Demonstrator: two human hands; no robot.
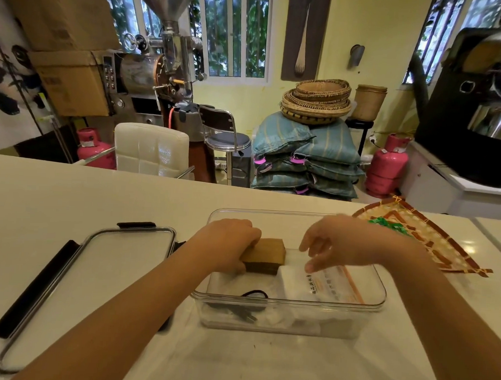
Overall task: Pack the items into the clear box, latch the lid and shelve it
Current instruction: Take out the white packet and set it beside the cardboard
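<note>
The clear box [294, 323] stands open on the white counter in front of me. My left hand [229, 241] grips a brown block [267, 253] by its left end, holding it inside the box's left half. My right hand [345, 242] hovers over the box with fingers spread, fingertips just above a white packet with orange print [322, 286] that lies inside. A black cord [252, 294] rests on the box floor near the front. The clear lid with black latches [88, 268] lies flat on the counter to the left of the box.
A woven bamboo tray [432, 237] holding something green [389, 226] sits at the right, behind the box. Beyond the counter's far edge are a white chair [150, 149], a stool, stacked sacks and pink gas cylinders.
</note>
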